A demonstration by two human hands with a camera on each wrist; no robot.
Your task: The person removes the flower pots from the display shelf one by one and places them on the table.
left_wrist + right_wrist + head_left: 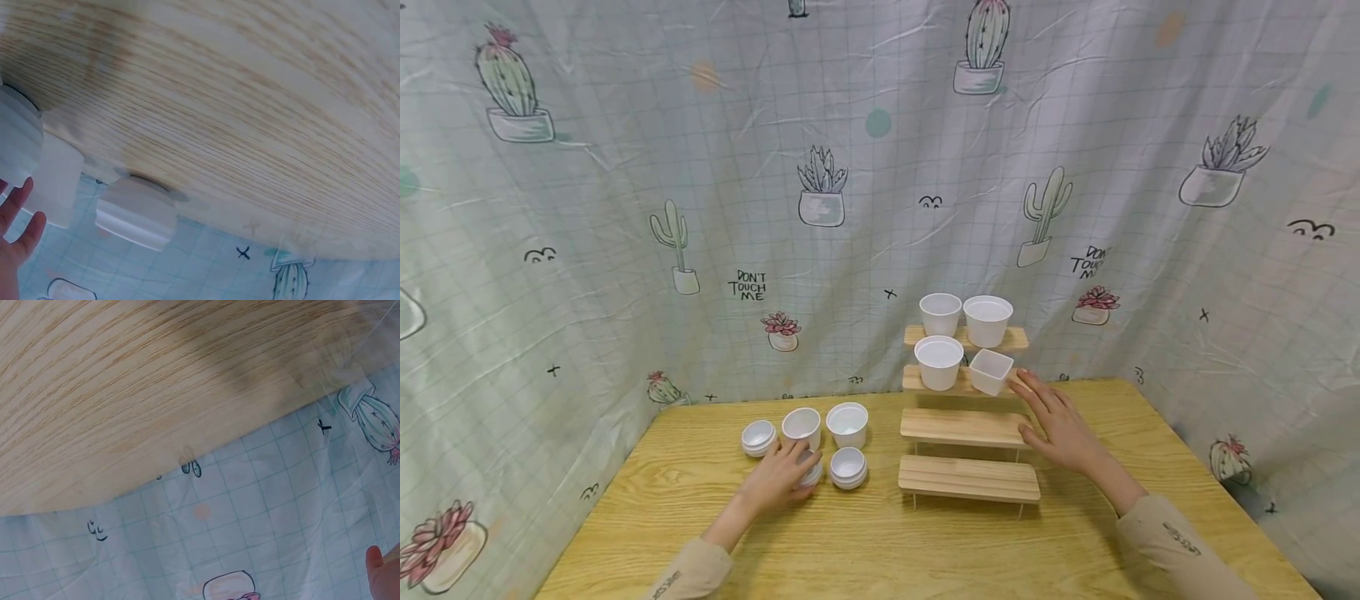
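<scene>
In the head view my left hand point(778, 477) reaches over a low white jar point(811, 472), fingers spread about its top. The left wrist view shows fingertips near the rim of that jar point(19, 140), with one digit apart from it. Beside it stand another low jar point(847, 468), a white cup point(802, 425) and a second cup point(847, 423). My right hand point(1060, 429) is at the right end of a wooden tiered stand point(970, 479), fingertips by the second tier from the top, near a square white cup point(991, 372). It holds nothing visible.
A round white cup point(939, 363) shares the tier with the square cup. Two more cups, one on the left point(941, 315) and one on the right point(988, 321), stand on the top tier. A further low jar point(758, 437) sits at the left. A patterned curtain point(880, 250) surrounds the wooden table point(835, 550).
</scene>
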